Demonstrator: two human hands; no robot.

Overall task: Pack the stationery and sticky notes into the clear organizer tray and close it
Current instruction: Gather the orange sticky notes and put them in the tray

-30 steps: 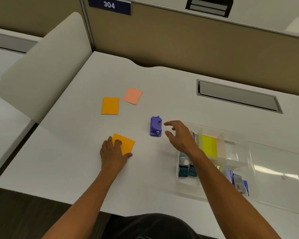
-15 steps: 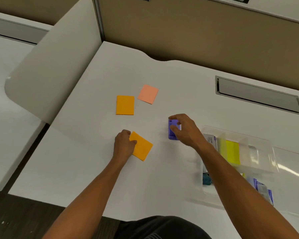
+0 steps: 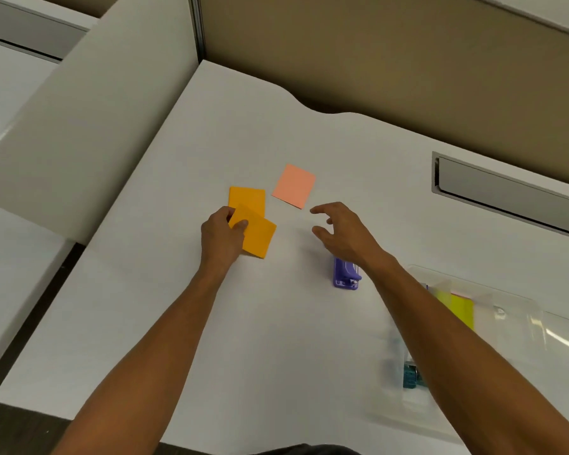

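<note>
Head view: desk [image 3: 276, 323] was white, with a tan partition behind it.
Left hand: left hand [image 3: 222, 236] pinched an orange sticky pad [image 3: 255, 234] at its near-left corner, thumb on top, fingers curled under.
Held pad: it was square, bright orange and tilted, and it overlapped the near edge of a second orange pad [image 3: 247, 198] lying flat on the desk.
Pink pad: a salmon-pink sticky pad [image 3: 294, 185] lay flat just right of the second orange one, apart from it.
Right hand: right hand [image 3: 340, 231] hovered with fingers spread and loosely bent, grasping nothing, fingertips near the pink pad's near corner.
Purple item: a small purple stapler-like tool [image 3: 345, 277] lay on the desk, partly under the right wrist.
Organizer tray: clear organizer tray [image 3: 506, 310] sat at the desk's right, largely hidden by the right forearm; it was transparent with dividers.
Tray contents: yellow notes [image 3: 460, 308] stood in one compartment; a teal item [image 3: 411, 377] lay in a nearer one.
Desk slot: a grey recessed cable slot [image 3: 506, 192] ran along the far right.
</note>
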